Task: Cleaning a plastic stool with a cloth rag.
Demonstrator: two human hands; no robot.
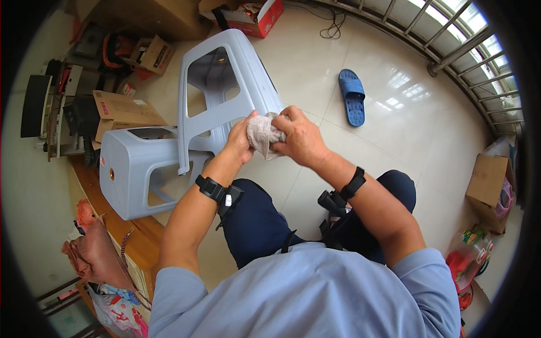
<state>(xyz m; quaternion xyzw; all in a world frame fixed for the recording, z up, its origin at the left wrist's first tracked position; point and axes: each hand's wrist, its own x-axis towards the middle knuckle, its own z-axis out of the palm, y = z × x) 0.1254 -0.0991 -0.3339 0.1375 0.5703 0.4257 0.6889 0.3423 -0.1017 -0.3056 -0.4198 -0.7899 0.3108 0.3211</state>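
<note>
Both my hands are closed on a crumpled, greyish-white cloth [261, 135] in front of my knees. My left hand [241, 141] grips its left side, and my right hand [300, 137] bunches it from the right with bent fingers. Just beyond the hands a pale blue-grey plastic stool [248, 84] stands tilted, its legs and open side frames showing. A second stool of the same colour [127, 174] lies on its side to the left, partly behind the first one. Where the cloth and the first stool overlap, I cannot tell whether they touch.
A blue slipper [354, 101] lies on the tiled floor at the far right. Cardboard boxes [121, 112] and a red box [265, 19] stand at the back left. A metal railing [445, 59] runs along the right. Another carton [488, 186] and plastic bottles [473, 248] are at right.
</note>
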